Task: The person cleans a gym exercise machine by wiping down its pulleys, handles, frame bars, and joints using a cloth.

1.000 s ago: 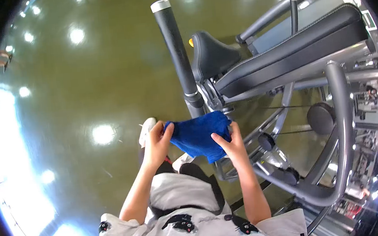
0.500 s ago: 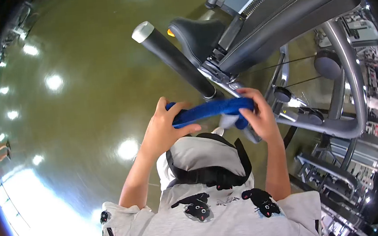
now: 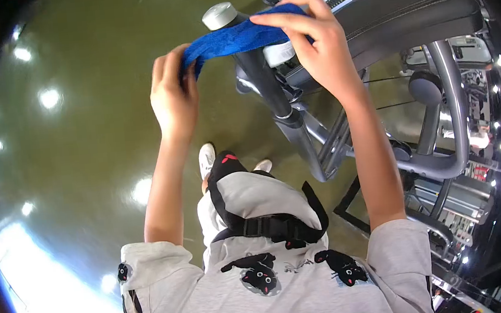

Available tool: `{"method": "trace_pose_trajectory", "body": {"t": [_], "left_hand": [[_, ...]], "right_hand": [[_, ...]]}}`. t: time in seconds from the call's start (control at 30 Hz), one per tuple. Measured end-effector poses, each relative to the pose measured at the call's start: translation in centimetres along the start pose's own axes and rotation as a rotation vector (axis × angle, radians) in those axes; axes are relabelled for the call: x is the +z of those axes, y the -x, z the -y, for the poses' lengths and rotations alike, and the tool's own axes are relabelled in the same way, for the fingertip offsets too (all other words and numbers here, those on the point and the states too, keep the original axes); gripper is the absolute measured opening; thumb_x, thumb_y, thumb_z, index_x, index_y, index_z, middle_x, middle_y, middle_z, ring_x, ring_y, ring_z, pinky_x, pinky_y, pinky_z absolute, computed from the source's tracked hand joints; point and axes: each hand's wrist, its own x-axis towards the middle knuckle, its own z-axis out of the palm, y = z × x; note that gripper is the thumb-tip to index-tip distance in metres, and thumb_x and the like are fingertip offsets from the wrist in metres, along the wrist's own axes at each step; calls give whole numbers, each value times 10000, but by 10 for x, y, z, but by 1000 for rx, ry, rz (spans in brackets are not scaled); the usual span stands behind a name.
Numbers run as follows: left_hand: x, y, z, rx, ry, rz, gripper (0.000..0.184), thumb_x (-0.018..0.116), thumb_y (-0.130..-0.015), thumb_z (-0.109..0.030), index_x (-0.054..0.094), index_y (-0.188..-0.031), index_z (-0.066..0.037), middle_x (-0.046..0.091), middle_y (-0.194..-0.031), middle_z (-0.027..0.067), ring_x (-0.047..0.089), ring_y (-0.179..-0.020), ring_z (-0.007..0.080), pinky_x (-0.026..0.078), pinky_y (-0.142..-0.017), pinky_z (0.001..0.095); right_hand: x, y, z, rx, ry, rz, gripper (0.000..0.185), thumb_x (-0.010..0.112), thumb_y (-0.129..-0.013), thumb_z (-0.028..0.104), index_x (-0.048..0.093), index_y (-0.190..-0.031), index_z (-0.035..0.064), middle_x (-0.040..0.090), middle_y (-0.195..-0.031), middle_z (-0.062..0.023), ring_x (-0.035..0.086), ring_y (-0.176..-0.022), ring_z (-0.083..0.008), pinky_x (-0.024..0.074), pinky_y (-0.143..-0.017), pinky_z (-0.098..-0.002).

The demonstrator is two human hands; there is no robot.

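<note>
A blue cloth (image 3: 234,39) is stretched in a folded band between my two hands. My left hand (image 3: 173,94) grips its left end, fingers wrapped round it. The right end is pinched in my right hand (image 3: 318,43), with the index finger lying along the cloth. Behind the cloth stands a dark padded post (image 3: 265,83) with a silver end cap (image 3: 219,16); whether they touch cannot be made out. A white tag (image 3: 279,54) shows below the cloth near my right hand.
To the right is a gym machine with a long black pad (image 3: 411,17), a curved grey frame tube (image 3: 458,108) and a round black pad (image 3: 425,87). White shoes (image 3: 207,158) stand on the green floor (image 3: 91,111). More equipment lines the right edge.
Both hands have moved forward and up with the blue cloth, from near my waist to in front of the post's capped end. The cloth has gone from spread out to a narrow band.
</note>
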Motion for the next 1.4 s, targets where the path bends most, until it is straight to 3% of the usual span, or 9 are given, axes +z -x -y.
{"method": "trace_pose_trajectory", "body": {"t": [0.03,0.3,0.63,0.87,0.93,1.17,1.27,1.33,1.4], "left_hand": [[6,3,6,65,-129,-11,317,587,-754,22,594,-1043,-109,575,-906,102,593,-777,299,491,-682,375],[43,54,16,36,-211,153,335,617,-730,-43,597,-1036,-180,560,-825,25,590,-779,222,457,-658,358],[70,123,18,78,-257,379,373,632,-697,-51,583,-1033,-206,546,-789,19,586,-724,215,470,-621,356],[61,147,22,-26,-206,810,304,630,-755,-109,587,-1051,-166,581,-883,65,591,-851,271,482,-726,398],[51,146,22,-59,-128,901,320,639,-742,-110,590,-1052,-167,584,-985,76,558,-986,277,455,-830,420],[30,106,22,107,-176,573,415,672,-670,-69,545,-1065,-92,525,-1169,87,447,-1193,300,351,-977,419],[24,85,2,17,115,484,588,724,-661,-40,449,-1180,-54,482,-1252,128,395,-1249,320,326,-1015,415],[25,79,-19,23,645,411,698,780,-636,-98,388,-1212,-51,495,-1210,150,444,-1189,306,372,-962,410],[16,77,-30,-105,671,494,701,769,-676,-73,381,-1260,-58,492,-1216,145,453,-1183,238,360,-987,369]], "right_hand": [[1,8,-3,29,13,66,414,516,-743,-68,704,-1009,189,538,-916,-111,572,-789,-244,465,-717,-342],[0,83,-14,158,-58,173,503,477,-723,-145,685,-1072,151,536,-944,-146,565,-821,-273,467,-741,-300],[-23,150,-13,342,89,380,433,487,-758,-61,663,-1071,181,529,-1001,-130,576,-867,-323,470,-753,-408],[-57,157,32,566,184,633,329,530,-796,31,662,-1041,206,543,-938,-82,597,-733,-285,468,-633,-387],[-65,148,45,623,167,683,319,536,-797,35,665,-1035,202,544,-924,-77,594,-718,-270,464,-623,-373],[-57,109,60,520,-41,502,314,573,-771,-2,672,-1020,161,548,-895,-87,575,-680,-247,448,-601,-336],[-44,80,74,412,-80,440,311,590,-741,-17,666,-1007,127,550,-894,-97,582,-709,-266,467,-629,-331],[-34,60,90,329,-65,482,289,608,-718,-7,664,-972,120,556,-892,-88,588,-736,-275,476,-645,-346],[-26,47,99,271,-85,489,283,609,-715,-6,663,-962,120,558,-892,-85,591,-738,-272,475,-641,-351]]}}
